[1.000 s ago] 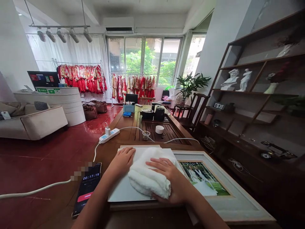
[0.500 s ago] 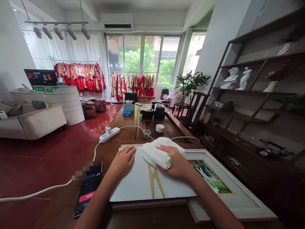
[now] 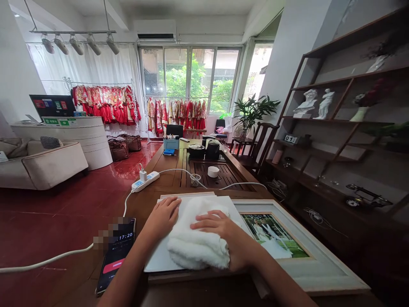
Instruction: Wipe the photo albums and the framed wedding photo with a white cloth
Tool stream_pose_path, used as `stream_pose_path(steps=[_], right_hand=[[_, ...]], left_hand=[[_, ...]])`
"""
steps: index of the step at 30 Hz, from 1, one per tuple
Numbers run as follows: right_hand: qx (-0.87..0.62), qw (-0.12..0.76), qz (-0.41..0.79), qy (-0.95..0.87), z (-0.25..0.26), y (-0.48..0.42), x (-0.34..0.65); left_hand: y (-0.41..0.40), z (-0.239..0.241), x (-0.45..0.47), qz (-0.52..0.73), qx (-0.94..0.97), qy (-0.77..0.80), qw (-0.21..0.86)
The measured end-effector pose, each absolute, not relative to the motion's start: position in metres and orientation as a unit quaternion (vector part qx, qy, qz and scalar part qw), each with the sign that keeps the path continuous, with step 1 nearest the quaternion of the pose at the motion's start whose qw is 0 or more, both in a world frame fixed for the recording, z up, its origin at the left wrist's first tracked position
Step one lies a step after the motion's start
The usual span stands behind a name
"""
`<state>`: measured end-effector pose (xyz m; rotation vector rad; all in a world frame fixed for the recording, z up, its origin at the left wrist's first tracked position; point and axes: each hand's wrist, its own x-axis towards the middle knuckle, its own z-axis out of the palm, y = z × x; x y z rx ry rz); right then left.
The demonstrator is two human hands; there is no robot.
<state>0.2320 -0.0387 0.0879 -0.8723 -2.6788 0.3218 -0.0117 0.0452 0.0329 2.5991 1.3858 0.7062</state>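
A folded, fluffy white towel (image 3: 198, 249) lies on a flat white board (image 3: 157, 251), covering much of its middle. My right hand (image 3: 220, 234) grips the towel from above, fingers over its top and right side; its thumb is hidden. My left hand (image 3: 163, 216) rests palm down on the board's upper left part, fingers stretched out and holding nothing. Under the board, the edge of a pale frame shows. Beside it on the right, partly beneath my right forearm, lies a white picture frame (image 3: 330, 266) with a photo (image 3: 277, 236) of two people outdoors.
A phone (image 3: 116, 256) lies at the left table edge. Beyond it are a power strip (image 3: 145, 182) and its white cable. Farther back sit a small white cup (image 3: 213, 172) on a slatted tea tray (image 3: 234, 177), dark pots and a blue box (image 3: 171, 144). Shelves stand on the right.
My right hand has pulled the towel toward me and slightly left, from the board's far part to its near edge. The tan forked strip on the board is now covered. My left hand stays put.
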Motion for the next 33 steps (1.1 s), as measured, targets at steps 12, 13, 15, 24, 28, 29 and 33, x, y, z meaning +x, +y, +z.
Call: stream_pose_path(steps=[12, 13, 15, 24, 28, 29, 33], right_hand=[[-0.495, 0.203, -0.030, -0.845, 0.069, -0.014, 0.271], [-0.482, 0.201, -0.021, -0.852, 0.070, -0.016, 0.267], [-0.445, 0.190, 0.008, -0.875, 0.074, -0.024, 0.255], [-0.310, 0.131, 0.114, -0.935, 0.091, -0.041, 0.229], [-0.390, 0.170, 0.070, -0.902, 0.085, -0.031, 0.248], [-0.411, 0.178, 0.054, -0.893, 0.083, -0.027, 0.254], [-0.479, 0.194, -0.011, -0.856, 0.072, -0.016, 0.275]], left_hand=[[0.044, 0.034, -0.012, 0.233, 0.856, 0.460, 0.048], [0.045, 0.033, -0.012, 0.234, 0.855, 0.460, 0.045], [0.046, 0.032, -0.012, 0.236, 0.855, 0.460, 0.041], [0.044, 0.033, -0.012, 0.239, 0.853, 0.461, 0.049], [0.045, 0.032, -0.012, 0.246, 0.853, 0.456, 0.058], [0.045, 0.032, -0.012, 0.246, 0.853, 0.456, 0.059], [0.044, 0.033, -0.012, 0.247, 0.854, 0.455, 0.058]])
